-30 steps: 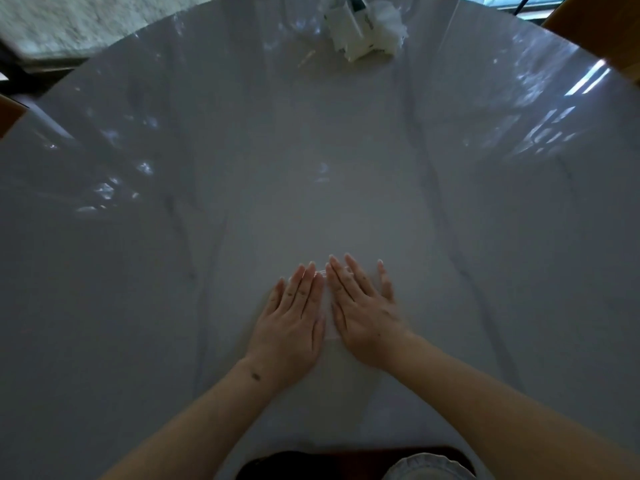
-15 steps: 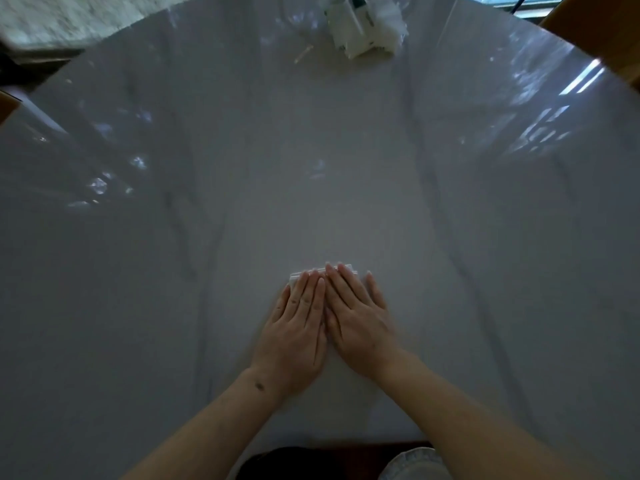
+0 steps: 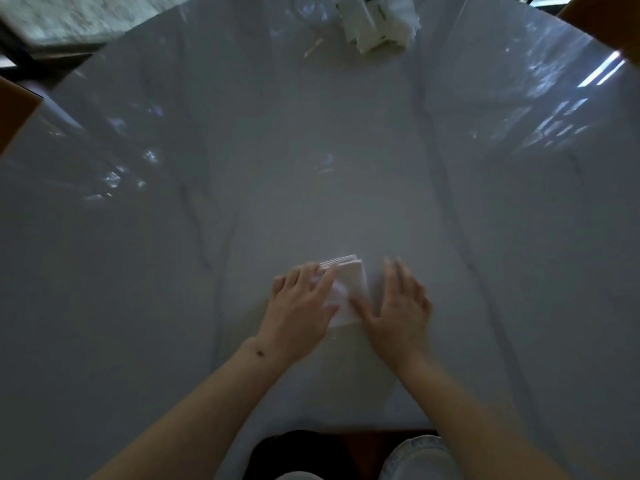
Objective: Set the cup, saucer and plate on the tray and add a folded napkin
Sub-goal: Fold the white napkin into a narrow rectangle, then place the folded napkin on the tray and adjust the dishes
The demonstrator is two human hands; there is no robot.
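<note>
A white folded napkin (image 3: 348, 289) lies flat on the marble table (image 3: 311, 188) near its front edge, its layered edges facing away from me. My left hand (image 3: 301, 313) rests flat on the napkin's left part, fingers stretched out. Just right of the napkin, my right hand (image 3: 398, 306) lies with fingers spread, its thumb touching the napkin's right edge, and it looks blurred. No cup, saucer, plate or tray is in view.
A pack of white tissues (image 3: 377, 19) sits at the far edge of the table, with a small stick (image 3: 313, 48) beside it. Orange-brown chair backs (image 3: 14, 109) show at the left and at the top right.
My two hands were pressed side by side over the napkin. They have parted, the right hand sliding off to the right, and the napkin now shows between them.
</note>
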